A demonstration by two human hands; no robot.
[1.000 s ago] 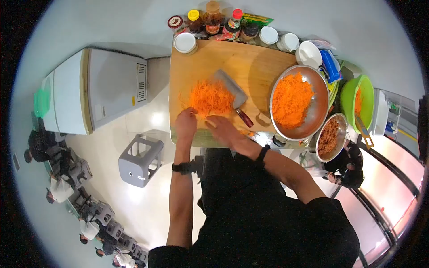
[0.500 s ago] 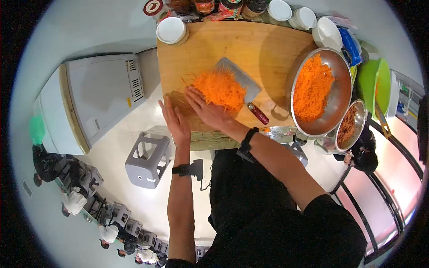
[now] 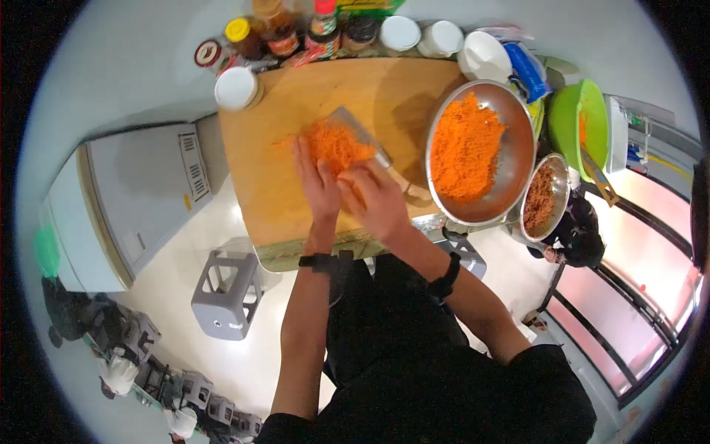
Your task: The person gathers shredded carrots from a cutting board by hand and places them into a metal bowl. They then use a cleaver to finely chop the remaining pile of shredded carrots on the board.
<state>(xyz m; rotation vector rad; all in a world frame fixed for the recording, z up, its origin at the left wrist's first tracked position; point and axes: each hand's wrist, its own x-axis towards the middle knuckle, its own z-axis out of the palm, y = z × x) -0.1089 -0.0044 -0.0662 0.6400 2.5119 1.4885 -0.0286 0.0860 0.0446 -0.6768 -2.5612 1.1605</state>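
Note:
Shredded carrot (image 3: pixel 336 142) lies in a pile on the wooden board (image 3: pixel 255 163), partly over the grey blade of a cleaver (image 3: pixel 359 129). My left hand (image 3: pixel 318 185) rests against the pile's left and near side, its fingers stretched out. At the pile's near right side is my right hand (image 3: pixel 376 201), fingers curled down at the carrot; whether it holds any is hidden. The cleaver's handle is hidden near my right hand. A large steel bowl (image 3: pixel 518 152) with more shredded carrot stands to the right.
Jars and bottles (image 3: pixel 277 29) line the back edge beside a white bowl (image 3: pixel 484 58). On the right are a smaller steel bowl (image 3: pixel 563 174) of brown food and a green basin (image 3: pixel 566 111). A grey stool (image 3: pixel 225 296) stands below left; people sit farther off.
The view has shifted, so the board appears farther left. My right hand has moved from the pile's left side to its near right side. My left hand now touches the pile, which looks more compact.

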